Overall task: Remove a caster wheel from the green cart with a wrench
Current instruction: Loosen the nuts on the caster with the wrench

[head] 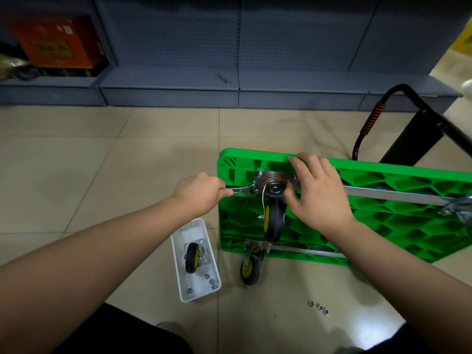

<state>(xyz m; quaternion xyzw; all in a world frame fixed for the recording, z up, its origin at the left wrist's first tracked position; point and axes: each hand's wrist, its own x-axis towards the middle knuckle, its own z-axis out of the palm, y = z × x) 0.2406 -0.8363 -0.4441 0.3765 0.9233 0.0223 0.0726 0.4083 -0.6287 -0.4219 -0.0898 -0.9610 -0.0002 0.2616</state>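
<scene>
left hand (201,191) grips wrench (242,190) at caster (272,200).

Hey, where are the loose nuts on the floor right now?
In the head view, three loose nuts lie on the floor tile at lower right, below the green cart and right of the white tray.

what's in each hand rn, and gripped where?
Left hand grips the wrench by its handle end. Right hand holds nothing; its fingers rest on the caster wheel's mounting plate.

L hand (201,191) gripping wrench (242,190) at caster wheel (272,217) plate.
</scene>
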